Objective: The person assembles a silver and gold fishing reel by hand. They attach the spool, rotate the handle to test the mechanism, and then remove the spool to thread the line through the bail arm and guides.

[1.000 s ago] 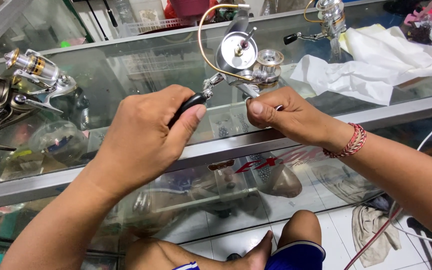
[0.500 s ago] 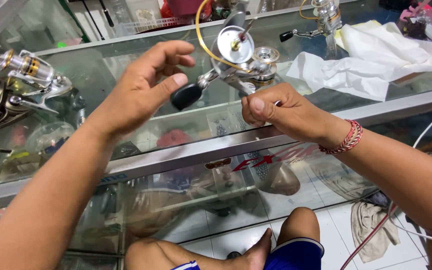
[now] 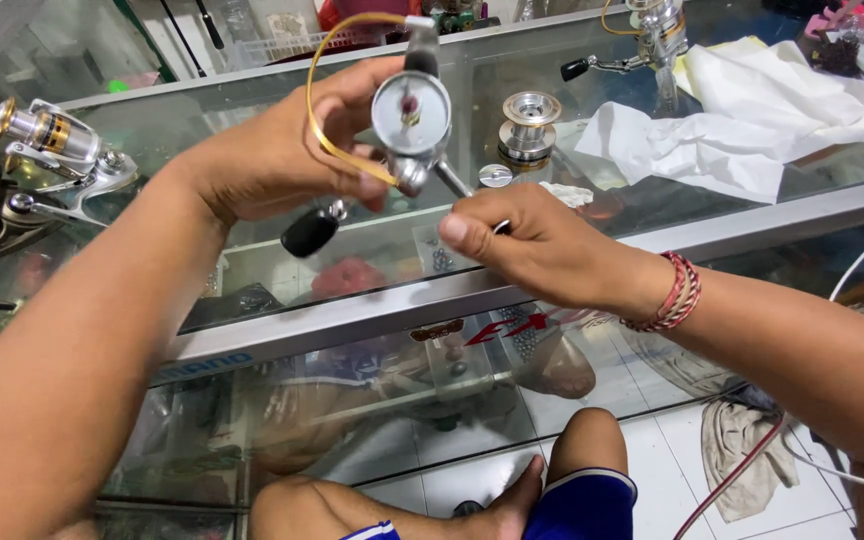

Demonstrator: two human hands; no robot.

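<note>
silver reel (image 3: 412,120), gold bail (image 3: 327,140), black knob (image 3: 309,232)

A glass display counter (image 3: 252,270) with a metal frame stands on a white tiled floor (image 3: 642,460); a white cloth (image 3: 752,130) lies on top.

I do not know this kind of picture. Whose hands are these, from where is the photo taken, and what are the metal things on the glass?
The camera sits on a person's head and looks down, so both hands are that person's own. The left hand grips a silver fishing reel with a gold wire arm and a black knob. The right hand, with a red bracelet at the wrist, holds a thin metal part of the reel; which part is hard to tell. They work above a glass counter. On it lie a loose spool, a white cloth, and other reels at the left.
</note>
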